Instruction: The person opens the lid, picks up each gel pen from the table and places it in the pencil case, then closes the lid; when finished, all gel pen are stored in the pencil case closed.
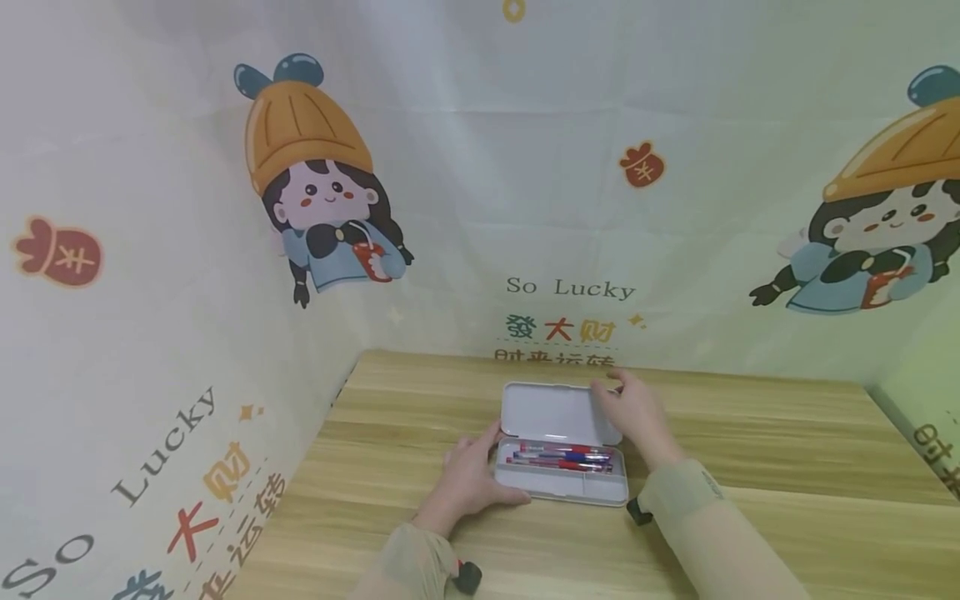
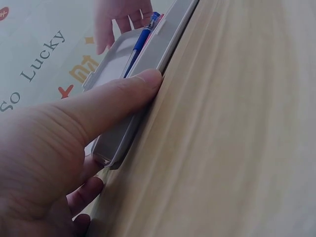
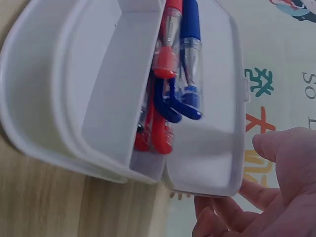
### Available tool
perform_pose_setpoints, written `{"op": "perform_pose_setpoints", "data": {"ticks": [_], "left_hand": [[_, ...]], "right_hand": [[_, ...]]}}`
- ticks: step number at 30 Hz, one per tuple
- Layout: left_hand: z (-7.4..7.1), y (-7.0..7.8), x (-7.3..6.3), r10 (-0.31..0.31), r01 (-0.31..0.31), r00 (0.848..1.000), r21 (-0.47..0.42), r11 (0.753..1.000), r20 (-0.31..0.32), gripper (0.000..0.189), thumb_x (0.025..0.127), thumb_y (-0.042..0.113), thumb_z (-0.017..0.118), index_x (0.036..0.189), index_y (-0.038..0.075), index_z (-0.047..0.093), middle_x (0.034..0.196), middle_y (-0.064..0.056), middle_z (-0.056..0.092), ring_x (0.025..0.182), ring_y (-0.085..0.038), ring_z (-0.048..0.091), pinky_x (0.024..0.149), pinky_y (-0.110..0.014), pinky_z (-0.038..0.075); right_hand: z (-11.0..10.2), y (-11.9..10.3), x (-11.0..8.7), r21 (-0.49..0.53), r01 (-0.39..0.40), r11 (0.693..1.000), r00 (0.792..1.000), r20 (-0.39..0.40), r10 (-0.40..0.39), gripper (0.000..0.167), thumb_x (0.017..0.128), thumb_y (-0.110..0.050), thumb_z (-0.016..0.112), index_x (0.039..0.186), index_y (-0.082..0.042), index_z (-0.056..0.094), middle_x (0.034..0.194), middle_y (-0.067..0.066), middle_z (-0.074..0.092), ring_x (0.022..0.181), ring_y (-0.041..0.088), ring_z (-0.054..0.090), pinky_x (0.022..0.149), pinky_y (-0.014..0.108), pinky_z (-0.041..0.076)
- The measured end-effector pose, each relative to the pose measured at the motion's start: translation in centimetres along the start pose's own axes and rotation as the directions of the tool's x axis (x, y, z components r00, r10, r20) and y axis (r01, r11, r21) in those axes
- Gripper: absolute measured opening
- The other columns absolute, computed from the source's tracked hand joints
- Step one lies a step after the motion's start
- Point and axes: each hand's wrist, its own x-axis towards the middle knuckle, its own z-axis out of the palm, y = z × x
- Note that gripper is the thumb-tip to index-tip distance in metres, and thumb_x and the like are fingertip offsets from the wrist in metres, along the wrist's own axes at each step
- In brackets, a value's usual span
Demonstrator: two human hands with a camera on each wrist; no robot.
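A pale grey pencil case (image 1: 540,482) lies on the table with its lid (image 1: 551,412) swung back. Several red and blue pens (image 1: 573,457) lie lengthwise in its rear compartment; white dividers form the front part. My left hand (image 1: 468,475) holds the case at its left end. In the left wrist view its thumb (image 2: 133,89) presses on the front wall, with the other fingers partly hidden around the end. At the lid's right side is my right hand (image 1: 636,410). The right wrist view shows its fingers (image 3: 232,212) behind the lid's edge and the thumb standing apart.
The wood-grain table (image 1: 405,400) runs back to a printed cloth wall (image 1: 450,275) just beyond the lid, and another cloth side stands at the left. A black strap piece (image 1: 468,577) sits by the left wrist, another (image 1: 639,511) by the right.
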Motion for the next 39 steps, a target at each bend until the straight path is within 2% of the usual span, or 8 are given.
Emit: {"op": "perform_pose_setpoints", "data": {"ticks": [4, 12, 16, 22, 26, 32, 36, 39], "left_hand": [[0.2, 0.0, 0.2, -0.001, 0.001, 1.0, 0.007, 1.0, 0.0, 0.136, 0.059, 0.047, 0.108, 0.172, 0.016, 0.038, 0.156, -0.013, 0.066, 0.139, -0.037, 0.052, 0.117, -0.061, 0.038], [0.4, -0.3, 0.4, -0.002, 0.002, 1.0, -0.015, 1.0, -0.016, 0.138, 0.057, 0.048, 0.109, 0.172, 0.017, 0.038, 0.159, 0.0, 0.066, 0.139, -0.034, 0.052, 0.12, -0.062, 0.035], [0.4, -0.4, 0.3, 0.004, -0.004, 1.0, -0.02, 1.0, -0.018, 0.138, 0.057, 0.048, 0.109, 0.171, 0.016, 0.038, 0.158, 0.002, 0.067, 0.14, -0.035, 0.052, 0.121, -0.063, 0.033], [0.3, -0.3, 0.3, 0.005, -0.006, 1.0, -0.017, 1.0, -0.023, 0.143, 0.057, 0.048, 0.109, 0.172, 0.006, 0.034, 0.16, -0.002, 0.065, 0.143, -0.039, 0.051, 0.124, -0.067, 0.032], [0.3, -0.2, 0.4, 0.009, -0.009, 1.0, -0.007, 1.0, -0.022, 0.146, 0.057, 0.048, 0.109, 0.173, 0.006, 0.031, 0.161, -0.003, 0.064, 0.143, -0.039, 0.051, 0.123, -0.066, 0.032], [0.2, -0.2, 0.4, 0.017, -0.017, 0.999, 0.002, 1.0, -0.029, 0.145, 0.056, 0.048, 0.109, 0.174, 0.014, 0.032, 0.161, -0.007, 0.064, 0.14, -0.038, 0.052, 0.121, -0.066, 0.034], [0.3, -0.2, 0.3, 0.009, -0.009, 1.0, 0.009, 1.0, -0.024, 0.142, 0.057, 0.05, 0.108, 0.173, 0.012, 0.035, 0.161, -0.013, 0.063, 0.143, -0.04, 0.052, 0.121, -0.066, 0.035], [0.3, -0.2, 0.2, -0.004, 0.004, 1.0, 0.019, 1.0, -0.02, 0.141, 0.058, 0.05, 0.108, 0.172, 0.009, 0.035, 0.16, -0.018, 0.061, 0.145, -0.042, 0.052, 0.121, -0.065, 0.037]], "right_hand": [[0.6, 0.3, 0.4, 0.032, -0.034, 0.999, 0.999, 0.014, 0.034, 0.068, 0.111, -0.047, 0.057, 0.16, -0.001, 0.049, 0.162, 0.034, 0.052, 0.146, 0.056, 0.054, 0.118, 0.069, 0.046], [0.5, -0.4, 0.1, 0.125, -0.061, 0.99, 0.998, 0.01, 0.06, 0.063, 0.108, -0.042, 0.059, 0.153, 0.001, 0.057, 0.16, 0.036, 0.053, 0.145, 0.056, 0.053, 0.118, 0.067, 0.047], [0.2, -1.0, -0.3, 0.148, -0.062, 0.987, 0.998, 0.003, 0.063, 0.06, 0.106, -0.039, 0.06, 0.15, 0.003, 0.06, 0.157, 0.036, 0.056, 0.143, 0.054, 0.056, 0.117, 0.065, 0.048], [-0.2, -1.1, -1.6, 0.187, -0.004, 0.982, 1.0, 0.009, 0.002, 0.06, 0.106, -0.034, 0.061, 0.151, 0.005, 0.059, 0.156, 0.036, 0.057, 0.144, 0.053, 0.057, 0.119, 0.063, 0.049], [-0.5, -0.9, -3.1, 0.201, 0.058, 0.978, 0.998, 0.017, -0.063, 0.058, 0.107, -0.03, 0.063, 0.151, 0.008, 0.058, 0.151, 0.036, 0.061, 0.139, 0.052, 0.06, 0.116, 0.062, 0.052], [-1.1, -0.7, -5.5, 0.156, 0.145, 0.977, 0.988, 0.032, -0.152, 0.051, 0.105, -0.027, 0.069, 0.144, 0.007, 0.065, 0.135, 0.031, 0.071, 0.123, 0.045, 0.07, 0.105, 0.058, 0.059], [-1.1, -0.5, -6.8, 0.114, 0.204, 0.972, 0.977, 0.045, -0.21, 0.045, 0.105, -0.025, 0.071, 0.138, 0.005, 0.07, 0.129, 0.026, 0.076, 0.117, 0.041, 0.074, 0.101, 0.055, 0.062], [-1.0, -0.1, -7.6, 0.061, 0.245, 0.968, 0.968, 0.043, -0.248, 0.041, 0.104, -0.026, 0.073, 0.134, 0.002, 0.074, 0.128, 0.023, 0.077, 0.12, 0.041, 0.073, 0.105, 0.058, 0.059]]}}
